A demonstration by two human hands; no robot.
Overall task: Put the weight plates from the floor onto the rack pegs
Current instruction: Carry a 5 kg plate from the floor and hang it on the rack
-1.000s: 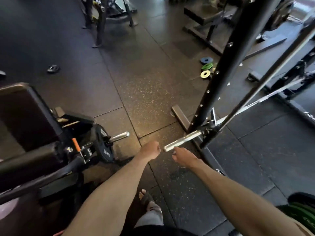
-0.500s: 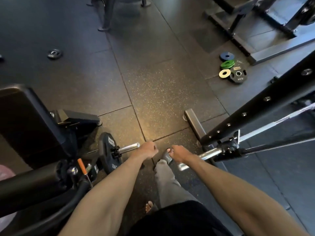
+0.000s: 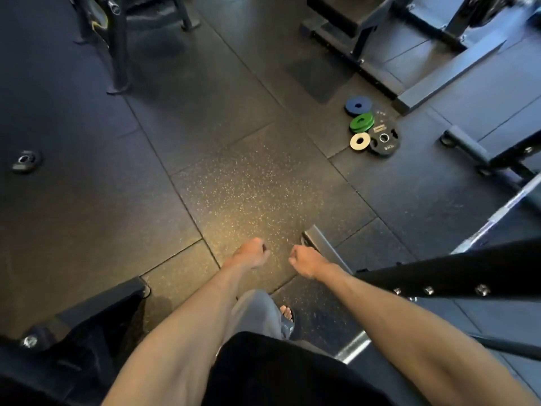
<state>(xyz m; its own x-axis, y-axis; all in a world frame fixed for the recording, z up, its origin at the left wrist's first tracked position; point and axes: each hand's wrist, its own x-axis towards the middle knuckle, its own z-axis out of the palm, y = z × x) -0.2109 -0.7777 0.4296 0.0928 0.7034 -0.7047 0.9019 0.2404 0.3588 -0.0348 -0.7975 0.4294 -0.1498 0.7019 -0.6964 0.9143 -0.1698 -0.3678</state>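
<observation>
A small pile of weight plates lies on the floor ahead to the right: a blue plate (image 3: 358, 106), a green plate (image 3: 362, 122), a cream plate (image 3: 360, 141) and a black 5 kg plate (image 3: 384, 142). Far left lies a lone small black plate (image 3: 25, 160). My left hand (image 3: 248, 254) and my right hand (image 3: 307, 260) hang in front of me with loosely curled fingers, holding nothing, well short of the pile. The rack's black upright (image 3: 468, 273) crosses the view right of my right arm.
The rack's base foot (image 3: 322, 247) lies on the floor just beyond my right hand. A chrome bar end (image 3: 352, 351) shows under my right forearm. A black bench (image 3: 87, 317) stands at lower left, other machine frames (image 3: 380, 39) stand farther back, and speckled rubber floor (image 3: 248, 186) stretches ahead.
The view has moved forward past the bench and the bar end. The plate pile is now nearer. Both hands stay empty and have drifted slightly apart.
</observation>
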